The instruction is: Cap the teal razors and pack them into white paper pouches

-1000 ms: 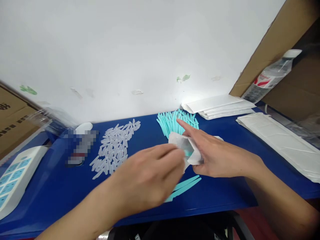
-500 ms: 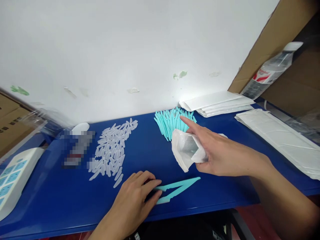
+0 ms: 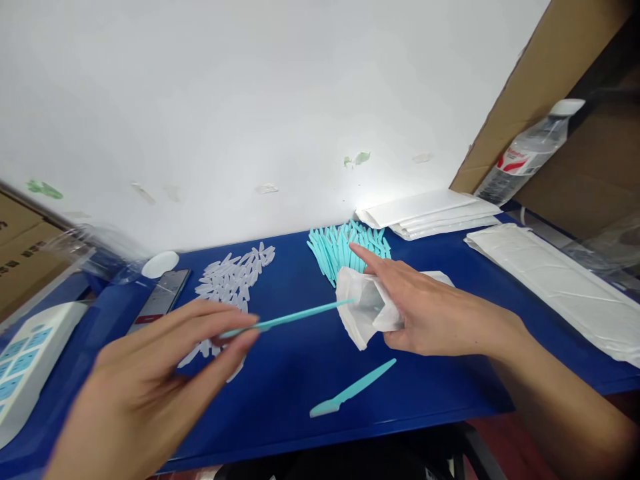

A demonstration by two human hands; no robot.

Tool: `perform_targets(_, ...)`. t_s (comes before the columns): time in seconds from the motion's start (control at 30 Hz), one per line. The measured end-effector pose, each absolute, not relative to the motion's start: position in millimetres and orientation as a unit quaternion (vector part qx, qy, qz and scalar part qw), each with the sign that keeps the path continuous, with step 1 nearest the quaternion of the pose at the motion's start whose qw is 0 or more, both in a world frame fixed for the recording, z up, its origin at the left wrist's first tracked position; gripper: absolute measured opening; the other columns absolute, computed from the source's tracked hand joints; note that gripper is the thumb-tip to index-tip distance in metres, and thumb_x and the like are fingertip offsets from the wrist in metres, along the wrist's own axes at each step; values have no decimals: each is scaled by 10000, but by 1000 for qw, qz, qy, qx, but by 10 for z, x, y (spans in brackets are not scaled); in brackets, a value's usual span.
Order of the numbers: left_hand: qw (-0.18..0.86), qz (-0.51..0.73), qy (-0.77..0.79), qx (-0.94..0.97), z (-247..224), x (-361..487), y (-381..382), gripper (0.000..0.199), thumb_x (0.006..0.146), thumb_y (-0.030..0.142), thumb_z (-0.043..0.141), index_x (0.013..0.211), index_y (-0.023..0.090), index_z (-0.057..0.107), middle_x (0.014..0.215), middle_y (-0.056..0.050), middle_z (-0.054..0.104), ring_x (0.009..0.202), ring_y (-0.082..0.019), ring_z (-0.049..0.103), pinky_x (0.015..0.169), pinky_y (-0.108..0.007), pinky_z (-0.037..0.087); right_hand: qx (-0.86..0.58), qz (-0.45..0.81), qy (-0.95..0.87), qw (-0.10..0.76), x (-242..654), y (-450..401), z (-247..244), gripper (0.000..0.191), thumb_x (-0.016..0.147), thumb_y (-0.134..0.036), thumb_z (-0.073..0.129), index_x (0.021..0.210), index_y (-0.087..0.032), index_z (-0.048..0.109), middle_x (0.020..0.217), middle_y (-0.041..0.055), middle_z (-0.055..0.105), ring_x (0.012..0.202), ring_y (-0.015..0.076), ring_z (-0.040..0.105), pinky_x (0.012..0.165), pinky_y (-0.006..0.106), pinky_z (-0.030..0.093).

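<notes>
My left hand pinches a slim teal eyebrow razor between thumb and fingers. The razor's far tip is at the open mouth of a white padded mailer. My right hand grips this mailer from the side, its mouth facing left and its index finger stretched out. On the table below them lies a second teal razor. Behind the mailer is a pile of teal razors. Small translucent caps form another pile, partly hidden by my left hand.
White mailers are stacked by the wall, with another white mailer at right. A water bottle leans near cardboard. At left are a phone, a white round object and a power strip on the blue table.
My left hand has picked up one of the two razors from the table and raised it, its tip now at the mailer's mouth. My right hand still holds the mailer.
</notes>
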State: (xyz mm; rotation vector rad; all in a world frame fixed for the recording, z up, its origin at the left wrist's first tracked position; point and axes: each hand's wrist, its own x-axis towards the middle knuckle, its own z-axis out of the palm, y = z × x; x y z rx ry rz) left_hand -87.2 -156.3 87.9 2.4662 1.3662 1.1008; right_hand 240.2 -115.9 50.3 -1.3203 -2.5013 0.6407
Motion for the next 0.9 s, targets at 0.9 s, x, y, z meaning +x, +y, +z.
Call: perform_targets(0.9,-40,191,454,869,229,-1159,-1935,242,1080,205,528,1308,251,594,1221,-90,678,1000,-213,761,781,-269,647,-446,220,-859,124,2372,-1138,443,1212,782,-230,677,1745,-238,-60,1343,176,685,1207,376,657,893,480,569)
